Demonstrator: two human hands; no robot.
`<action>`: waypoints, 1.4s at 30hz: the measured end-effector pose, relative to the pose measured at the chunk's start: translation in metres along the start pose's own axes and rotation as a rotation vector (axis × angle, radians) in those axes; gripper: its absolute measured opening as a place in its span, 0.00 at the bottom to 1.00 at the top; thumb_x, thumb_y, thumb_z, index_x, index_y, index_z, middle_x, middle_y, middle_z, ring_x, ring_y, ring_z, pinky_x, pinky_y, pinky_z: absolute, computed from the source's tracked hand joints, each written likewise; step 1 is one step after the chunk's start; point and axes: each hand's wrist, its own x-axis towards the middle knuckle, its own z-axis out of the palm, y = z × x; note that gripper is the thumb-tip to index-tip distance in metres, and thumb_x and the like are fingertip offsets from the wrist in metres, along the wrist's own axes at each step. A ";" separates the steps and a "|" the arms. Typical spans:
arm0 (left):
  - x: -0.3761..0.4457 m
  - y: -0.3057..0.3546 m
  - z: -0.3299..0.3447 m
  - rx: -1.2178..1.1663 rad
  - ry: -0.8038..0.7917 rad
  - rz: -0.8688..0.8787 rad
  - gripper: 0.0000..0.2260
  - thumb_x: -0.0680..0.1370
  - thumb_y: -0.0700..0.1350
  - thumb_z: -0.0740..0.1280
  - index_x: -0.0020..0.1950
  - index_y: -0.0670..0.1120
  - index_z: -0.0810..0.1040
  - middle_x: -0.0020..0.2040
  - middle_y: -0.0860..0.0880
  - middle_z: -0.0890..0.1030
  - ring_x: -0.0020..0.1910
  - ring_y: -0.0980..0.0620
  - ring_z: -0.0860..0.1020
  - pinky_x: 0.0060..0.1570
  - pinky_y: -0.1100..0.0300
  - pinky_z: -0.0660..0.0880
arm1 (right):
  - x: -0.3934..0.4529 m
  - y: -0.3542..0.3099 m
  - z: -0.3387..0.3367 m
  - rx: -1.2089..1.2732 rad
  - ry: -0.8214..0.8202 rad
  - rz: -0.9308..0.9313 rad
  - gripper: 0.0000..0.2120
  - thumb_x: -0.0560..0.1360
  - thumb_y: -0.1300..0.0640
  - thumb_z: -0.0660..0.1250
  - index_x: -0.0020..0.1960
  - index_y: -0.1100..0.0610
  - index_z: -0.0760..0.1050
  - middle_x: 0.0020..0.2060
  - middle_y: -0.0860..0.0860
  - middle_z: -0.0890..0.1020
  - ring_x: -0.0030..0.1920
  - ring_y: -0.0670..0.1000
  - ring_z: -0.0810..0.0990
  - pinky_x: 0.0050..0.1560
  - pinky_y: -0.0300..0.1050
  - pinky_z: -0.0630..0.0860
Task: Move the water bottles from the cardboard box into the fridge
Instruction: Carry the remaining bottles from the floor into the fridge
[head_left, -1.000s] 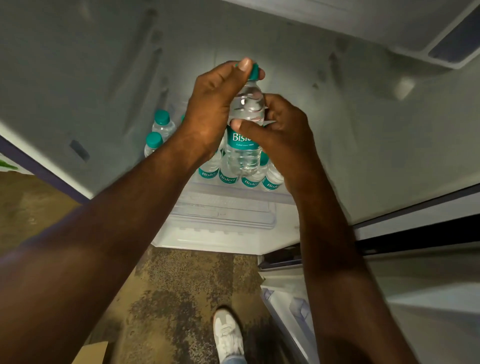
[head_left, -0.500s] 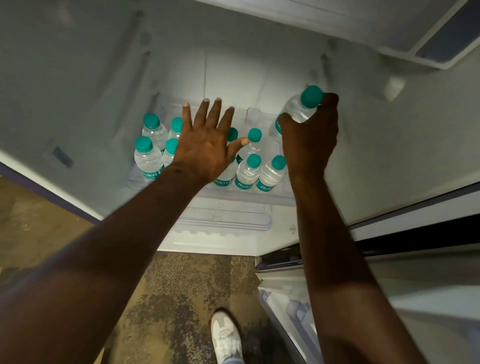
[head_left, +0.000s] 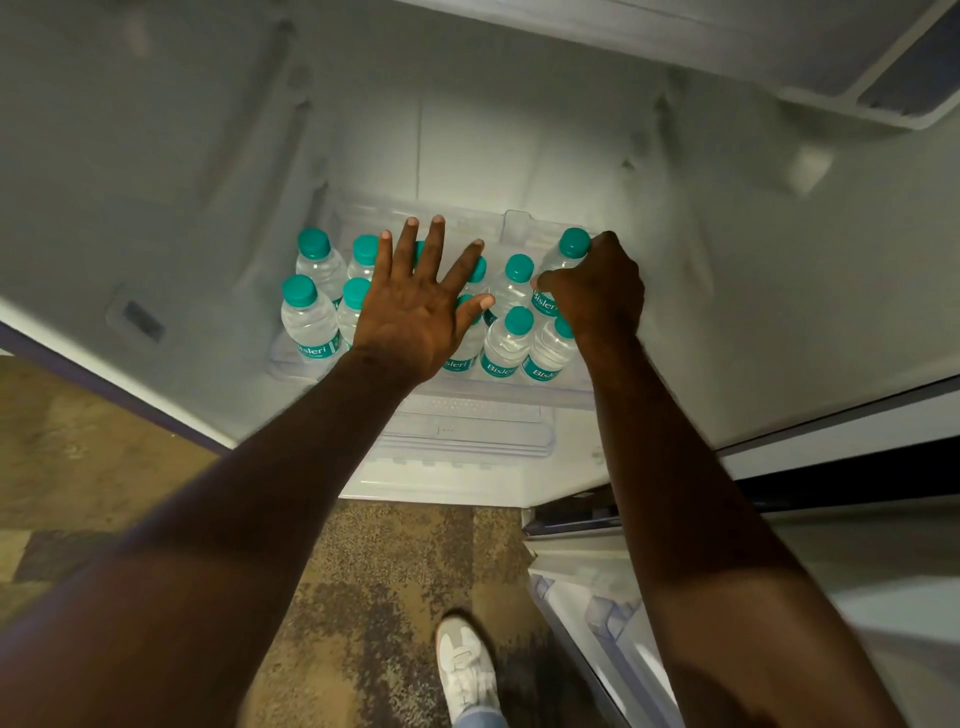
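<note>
Teal-capped water bottles (head_left: 311, 317) stand packed on the fridge shelf (head_left: 467, 415); above them the left hand (head_left: 415, 312) hovers, fingers spread wide. Further right, the right hand (head_left: 597, 296) grips a bottle (head_left: 563, 265) at the back corner. Squeezed in carelessly, it could topple its close-standing neighbours.

held bottle (head_left: 563, 260) lowered among standing bottles (head_left: 506, 338)
</note>
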 end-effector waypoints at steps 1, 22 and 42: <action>0.001 -0.001 0.000 -0.008 -0.001 0.002 0.37 0.74 0.68 0.30 0.81 0.57 0.36 0.82 0.45 0.36 0.81 0.40 0.37 0.79 0.40 0.39 | 0.002 0.000 0.001 -0.008 -0.013 0.011 0.29 0.72 0.47 0.76 0.67 0.55 0.69 0.64 0.51 0.78 0.61 0.53 0.80 0.56 0.42 0.75; 0.003 0.000 0.005 0.007 0.036 -0.007 0.36 0.75 0.69 0.30 0.82 0.58 0.39 0.83 0.45 0.39 0.81 0.39 0.39 0.78 0.38 0.38 | 0.010 0.019 0.020 -0.015 -0.213 0.049 0.29 0.75 0.46 0.73 0.69 0.56 0.67 0.65 0.52 0.77 0.63 0.54 0.77 0.62 0.44 0.73; -0.033 -0.014 0.003 -0.316 0.391 -0.047 0.33 0.83 0.64 0.46 0.83 0.47 0.54 0.83 0.44 0.51 0.82 0.43 0.48 0.80 0.42 0.44 | -0.058 -0.006 0.026 -0.333 0.122 -0.708 0.40 0.77 0.31 0.47 0.81 0.53 0.53 0.81 0.54 0.53 0.81 0.57 0.47 0.77 0.56 0.32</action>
